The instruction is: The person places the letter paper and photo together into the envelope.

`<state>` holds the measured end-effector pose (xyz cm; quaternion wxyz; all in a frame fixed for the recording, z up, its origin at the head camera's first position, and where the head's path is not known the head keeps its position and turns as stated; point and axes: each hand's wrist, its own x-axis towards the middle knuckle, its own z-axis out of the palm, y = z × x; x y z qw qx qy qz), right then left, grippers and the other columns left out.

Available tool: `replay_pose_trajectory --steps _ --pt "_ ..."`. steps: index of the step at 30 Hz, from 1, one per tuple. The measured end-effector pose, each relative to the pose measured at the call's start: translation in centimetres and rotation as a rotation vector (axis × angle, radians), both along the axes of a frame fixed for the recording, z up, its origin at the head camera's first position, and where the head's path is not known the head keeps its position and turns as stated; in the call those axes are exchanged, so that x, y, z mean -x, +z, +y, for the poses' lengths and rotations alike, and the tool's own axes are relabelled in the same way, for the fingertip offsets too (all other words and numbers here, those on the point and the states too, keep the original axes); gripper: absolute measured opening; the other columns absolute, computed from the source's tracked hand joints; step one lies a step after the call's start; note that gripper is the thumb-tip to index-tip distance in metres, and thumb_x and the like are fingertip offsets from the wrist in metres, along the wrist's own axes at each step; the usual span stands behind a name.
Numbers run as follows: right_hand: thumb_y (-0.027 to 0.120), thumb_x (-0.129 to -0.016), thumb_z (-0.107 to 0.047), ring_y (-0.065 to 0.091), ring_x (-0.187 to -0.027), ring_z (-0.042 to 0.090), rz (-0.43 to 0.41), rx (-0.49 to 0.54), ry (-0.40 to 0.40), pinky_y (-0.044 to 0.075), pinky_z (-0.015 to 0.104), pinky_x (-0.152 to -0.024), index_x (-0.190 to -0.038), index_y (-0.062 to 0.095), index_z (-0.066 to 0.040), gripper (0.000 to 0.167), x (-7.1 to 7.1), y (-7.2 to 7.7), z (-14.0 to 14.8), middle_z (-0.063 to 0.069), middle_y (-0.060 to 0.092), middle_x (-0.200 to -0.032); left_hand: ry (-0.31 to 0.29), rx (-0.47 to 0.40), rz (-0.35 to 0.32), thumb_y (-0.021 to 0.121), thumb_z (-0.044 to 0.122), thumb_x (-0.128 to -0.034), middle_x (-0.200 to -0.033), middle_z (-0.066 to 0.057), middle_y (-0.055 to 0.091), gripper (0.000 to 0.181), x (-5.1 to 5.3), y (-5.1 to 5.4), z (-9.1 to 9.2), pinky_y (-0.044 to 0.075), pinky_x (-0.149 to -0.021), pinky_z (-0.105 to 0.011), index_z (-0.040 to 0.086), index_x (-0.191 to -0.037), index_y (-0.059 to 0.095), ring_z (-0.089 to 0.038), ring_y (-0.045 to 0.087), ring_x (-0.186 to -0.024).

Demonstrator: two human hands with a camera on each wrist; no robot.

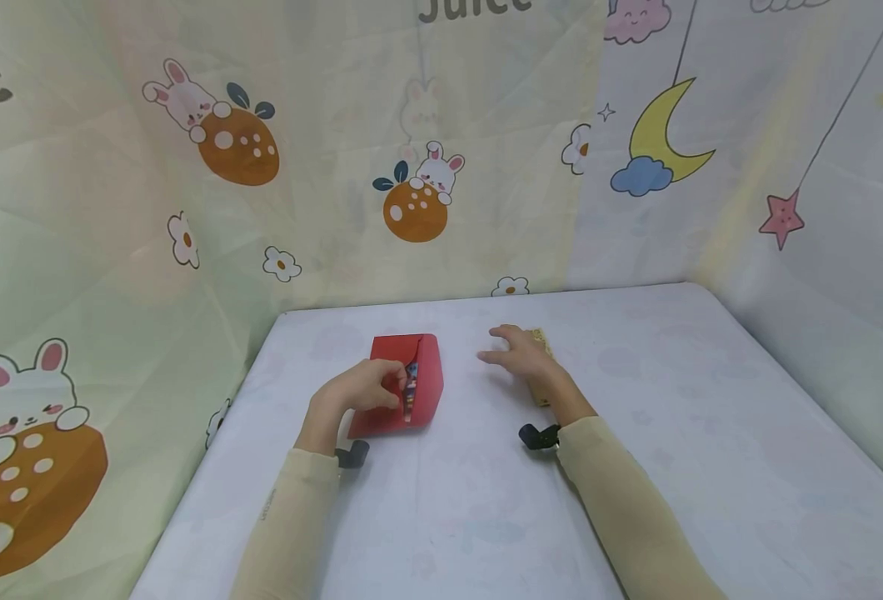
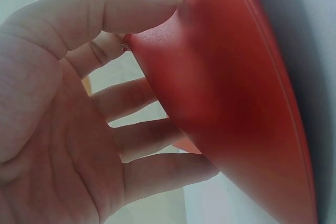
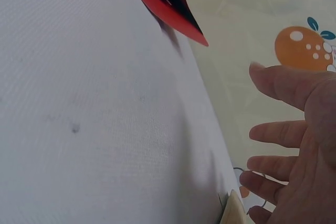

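Note:
My left hand (image 1: 370,386) is at a red flap case (image 1: 430,383) that lies on the left half of the table. In the left wrist view the thumb presses the outside of the case's red wall (image 2: 220,87), and the other fingers reach behind its edge, pinching it. A strip of something multicoloured (image 1: 411,392) shows in the case's opening; its kind cannot be told. My right hand (image 1: 524,357) hovers with spread fingers and holds nothing. Beneath and beside it lies a flat, gold-patterned piece (image 1: 539,397), partly hidden by the hand.
A white cloth covers the table (image 1: 456,517). Printed fabric curtains (image 1: 336,225) with rabbits, flowers and a moon rise behind it and along both sides. A dark wrist camera (image 1: 539,437) sits at the right wrist, another (image 1: 353,454) at the left.

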<state>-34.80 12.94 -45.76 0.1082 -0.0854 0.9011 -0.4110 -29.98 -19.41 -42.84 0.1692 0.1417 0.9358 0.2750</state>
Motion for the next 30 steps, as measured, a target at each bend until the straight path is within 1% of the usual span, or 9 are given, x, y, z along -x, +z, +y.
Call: replay_pose_trajectory --steps 8,15,23,27,30 --pt "0.066 -0.097 -0.052 0.017 -0.16 0.036 0.007 0.009 0.002 0.018 0.061 -0.127 -0.159 0.039 -0.014 0.077 0.16 -0.17 0.26 0.013 0.024 -0.171 -0.002 0.002 0.007 0.084 0.015 -0.0847 -0.099 -0.002 0.064 0.026 0.01 0.11 -0.09 0.056 -0.072 -0.034 0.022 -0.1 0.064 -0.024 0.06 -0.101" --pt "0.065 -0.097 -0.053 0.018 -0.16 0.036 0.001 -0.019 -0.004 0.018 0.062 -0.126 -0.159 0.04 -0.015 0.077 0.03 -0.05 0.5 0.013 0.025 -0.171 -0.004 -0.004 -0.001 0.083 0.014 -0.0857 -0.099 -0.003 0.064 0.025 0.05 -0.05 -0.09 0.056 -0.072 -0.033 0.022 -0.1 0.064 -0.023 0.06 -0.1" --pt "0.063 -0.097 -0.055 0.02 -0.159 0.037 0.02 -0.072 -0.027 0.017 0.066 -0.125 -0.159 0.04 -0.015 0.078 0.08 -0.06 0.8 0.014 0.028 -0.17 -0.001 -0.005 -0.001 0.082 0.013 -0.0862 -0.099 -0.003 0.063 0.024 -0.1 0.0 -0.05 0.054 -0.071 -0.033 0.022 -0.098 0.063 -0.023 0.059 -0.099" --pt "0.063 -0.097 -0.055 0.02 -0.159 0.038 0.012 -0.072 -0.031 0.017 0.067 -0.124 -0.159 0.04 -0.015 0.077 0.12 -0.06 0.8 0.013 0.029 -0.17 -0.009 -0.005 0.006 0.081 0.012 -0.0861 -0.097 -0.003 0.063 0.024 -0.11 0.01 -0.06 0.053 -0.07 -0.033 0.022 -0.098 0.063 -0.023 0.06 -0.096" --pt "0.063 -0.098 -0.055 0.02 -0.159 0.038 0.017 -0.068 -0.025 0.016 0.068 -0.124 -0.159 0.039 -0.014 0.077 0.03 -0.03 0.88 0.014 0.029 -0.17 -0.011 -0.004 0.008 0.081 0.012 -0.0859 -0.097 -0.003 0.063 0.024 -0.1 0.0 -0.09 0.053 -0.07 -0.033 0.022 -0.098 0.063 -0.023 0.06 -0.096"
